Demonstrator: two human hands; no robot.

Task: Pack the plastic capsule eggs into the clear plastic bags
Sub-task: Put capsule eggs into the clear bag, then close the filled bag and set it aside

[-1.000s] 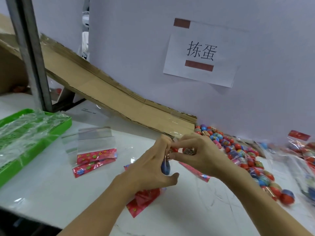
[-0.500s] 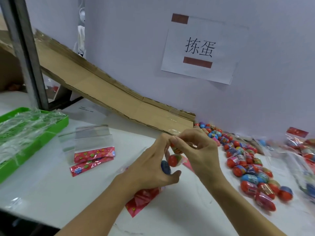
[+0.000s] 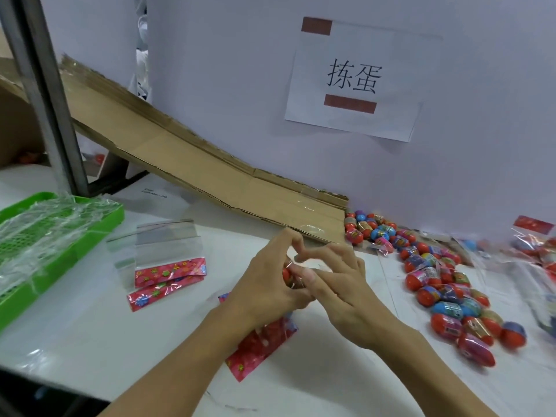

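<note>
A red egg (image 3: 286, 273), carried above the bag half a second ago, is now pressed into the bag (image 3: 261, 341) gripped by the left hand (image 3: 264, 284); the right hand (image 3: 340, 290) is opened, fingers spread.

The two hands meet over the middle of the table (image 3: 90, 326), the left hand (image 3: 264, 284) just left of the right hand (image 3: 346, 293), with a bag (image 3: 258, 347) hanging from them down onto the table toward the near edge. To their left lie two empty bags (image 3: 165, 257), one partly on the other, and farther left sits a tray (image 3: 117, 212) at the table's edge. To the right a heap of capsule eggs (image 3: 445, 281) stretches from the foot of the cardboard ramp (image 3: 195, 164), which slopes down along the back wall (image 3: 240, 70), toward the near side, filled bags (image 3: 535, 245) lie at the far right, and a paper sign (image 3: 352, 79) hangs on the wall above.
</note>
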